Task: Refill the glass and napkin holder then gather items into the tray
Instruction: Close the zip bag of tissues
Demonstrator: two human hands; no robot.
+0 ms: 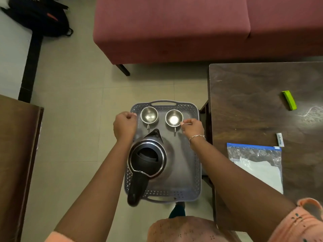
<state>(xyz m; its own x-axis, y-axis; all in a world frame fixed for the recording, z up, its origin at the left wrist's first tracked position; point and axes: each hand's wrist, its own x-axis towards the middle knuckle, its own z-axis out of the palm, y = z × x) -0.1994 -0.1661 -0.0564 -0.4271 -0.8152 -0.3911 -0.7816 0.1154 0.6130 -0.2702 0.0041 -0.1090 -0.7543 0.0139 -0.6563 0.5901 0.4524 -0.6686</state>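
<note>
Biggest thing up top is the dark red sofa (174, 28), then a dark wood desk (253, 88) on the right and the corner of another desk (15, 145) at the left edge. Between the two desks, over the tiled floor, is the grey tray (183, 154) with perforated sides and a handle at each end. A black kettle (148, 159) stands upright on the near half of it, lid open, spout pointing away and handle sticking out past the near left rim. A zip bag (255, 163) with something white inside lies flat on the right desk. The left hand (125, 124) is on the tray's left rim near the far corner with the fingers curled, but from above I can't tell if that grip is actually wrapped round the rim. The right hand (193, 127), which has a thin bracelet (197, 137) at the wrist, has its grip pinching the rim of the right cup (173, 118). The left cup (149, 116) sits just beside it, both steel, both at the far end of the tray, handles facing the kettle. Also on the right desk, well apart from the tray: a green clip (289, 100) and a small white tube (280, 139) next to the bag's zip.
</note>
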